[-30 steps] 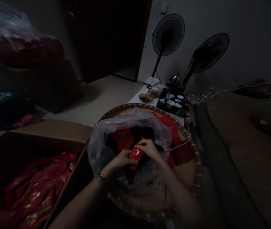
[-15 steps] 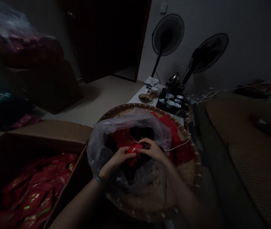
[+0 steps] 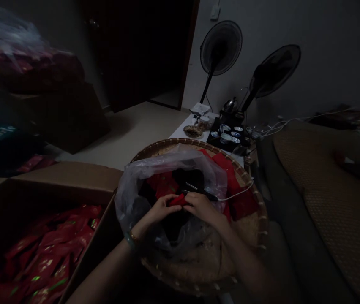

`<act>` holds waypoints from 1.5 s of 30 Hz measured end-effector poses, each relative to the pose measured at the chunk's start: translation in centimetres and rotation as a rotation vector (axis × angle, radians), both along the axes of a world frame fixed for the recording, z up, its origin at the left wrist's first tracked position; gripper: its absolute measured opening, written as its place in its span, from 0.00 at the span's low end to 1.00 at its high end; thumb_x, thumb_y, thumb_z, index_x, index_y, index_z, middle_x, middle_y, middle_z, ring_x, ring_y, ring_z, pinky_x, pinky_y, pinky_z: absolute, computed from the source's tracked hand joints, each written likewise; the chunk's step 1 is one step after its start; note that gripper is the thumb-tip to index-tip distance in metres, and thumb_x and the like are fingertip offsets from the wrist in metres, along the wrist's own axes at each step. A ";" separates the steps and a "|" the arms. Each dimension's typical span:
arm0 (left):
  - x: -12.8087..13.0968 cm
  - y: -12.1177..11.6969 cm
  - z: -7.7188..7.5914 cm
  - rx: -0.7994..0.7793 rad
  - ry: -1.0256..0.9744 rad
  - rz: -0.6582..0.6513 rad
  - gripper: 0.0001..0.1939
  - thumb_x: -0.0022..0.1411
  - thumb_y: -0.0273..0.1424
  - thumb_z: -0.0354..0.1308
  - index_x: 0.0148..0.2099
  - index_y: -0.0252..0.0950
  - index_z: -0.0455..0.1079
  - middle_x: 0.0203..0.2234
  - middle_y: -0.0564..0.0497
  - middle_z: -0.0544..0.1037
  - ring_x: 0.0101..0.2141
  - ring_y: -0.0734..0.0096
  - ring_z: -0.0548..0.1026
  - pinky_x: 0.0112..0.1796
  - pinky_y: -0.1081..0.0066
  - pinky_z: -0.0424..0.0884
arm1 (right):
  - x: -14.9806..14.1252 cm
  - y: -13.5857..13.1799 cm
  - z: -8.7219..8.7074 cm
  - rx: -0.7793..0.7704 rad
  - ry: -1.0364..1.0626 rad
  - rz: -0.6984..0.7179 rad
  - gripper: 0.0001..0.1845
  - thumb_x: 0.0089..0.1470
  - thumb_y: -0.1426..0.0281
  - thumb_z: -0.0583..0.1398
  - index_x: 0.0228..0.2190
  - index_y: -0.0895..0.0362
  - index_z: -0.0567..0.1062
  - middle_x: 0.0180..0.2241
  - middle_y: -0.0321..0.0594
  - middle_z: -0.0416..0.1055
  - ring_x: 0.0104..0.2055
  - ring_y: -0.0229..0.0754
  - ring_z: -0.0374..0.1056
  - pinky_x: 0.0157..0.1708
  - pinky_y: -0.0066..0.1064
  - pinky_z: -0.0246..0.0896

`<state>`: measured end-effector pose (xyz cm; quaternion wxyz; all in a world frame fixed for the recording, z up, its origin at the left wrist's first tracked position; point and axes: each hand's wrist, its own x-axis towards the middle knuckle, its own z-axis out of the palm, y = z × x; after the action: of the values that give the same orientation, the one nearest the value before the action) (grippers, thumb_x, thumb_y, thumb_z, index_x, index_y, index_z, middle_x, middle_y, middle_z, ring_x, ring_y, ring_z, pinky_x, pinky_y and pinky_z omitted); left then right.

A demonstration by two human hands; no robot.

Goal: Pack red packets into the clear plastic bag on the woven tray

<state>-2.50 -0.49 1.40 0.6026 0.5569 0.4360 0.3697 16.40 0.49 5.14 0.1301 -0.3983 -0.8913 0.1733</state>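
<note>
My left hand (image 3: pixel 164 207) and my right hand (image 3: pixel 200 205) meet over the opening of a clear plastic bag (image 3: pixel 142 169). Between their fingertips they pinch a small red packet (image 3: pixel 178 201), one end each; it looks folded or bunched, its print turned out of view. Just beyond the right fingers lies a dark, slim tool with a thin pale strip and a white cord (image 3: pixel 235 195); its kind is hard to make out in the dim light. More red packets (image 3: pixel 164 183) are inside the bag, which sits in a round woven bamboo tray (image 3: pixel 199 274).
An open cardboard box (image 3: pixel 69 175) full of shiny red packets (image 3: pixel 43 253) stands at my left. Flat red pieces (image 3: pixel 227 169) lie on the tray's right side. Behind are a tea tray with cups (image 3: pixel 226 138) and two fans (image 3: pixel 221 46); a woven mat (image 3: pixel 325 202) is at right.
The packet's printed face has turned away and it looks more folded. My right hand has lowered and flattened its fingers, uncovering more of the dark tool behind it.
</note>
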 end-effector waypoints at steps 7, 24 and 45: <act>-0.3 -0.4 2.7 0.347 0.536 0.102 0.11 0.50 0.33 0.59 0.37 0.36 0.73 0.34 0.48 0.76 0.38 0.64 0.71 0.44 0.67 0.63 | -1.7 -1.3 -0.9 0.120 -0.198 0.046 0.04 0.51 0.78 0.56 0.29 0.59 0.71 0.31 0.41 0.68 0.36 0.40 0.64 0.34 0.29 0.59; 1.0 1.6 4.1 0.186 1.140 -0.055 0.13 0.49 0.24 0.53 0.37 0.34 0.74 0.33 0.38 0.77 0.36 0.56 0.75 0.33 0.67 0.67 | -4.5 -2.1 0.2 0.086 -0.544 -0.086 0.08 0.50 0.78 0.56 0.30 0.63 0.76 0.32 0.51 0.72 0.36 0.49 0.68 0.27 0.32 0.60; -1.1 2.4 0.5 -0.238 -0.084 -0.114 0.21 0.39 0.39 0.68 0.34 0.29 0.75 0.24 0.49 0.78 0.24 0.73 0.72 0.30 0.74 0.66 | -0.7 1.5 1.5 -0.281 0.208 -0.071 0.07 0.50 0.69 0.58 0.30 0.56 0.75 0.26 0.35 0.73 0.29 0.39 0.66 0.30 0.27 0.58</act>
<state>-3.61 1.90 1.86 0.7023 0.4893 0.4187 0.3034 15.73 1.94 6.63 0.1706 -0.4239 -0.8254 0.3315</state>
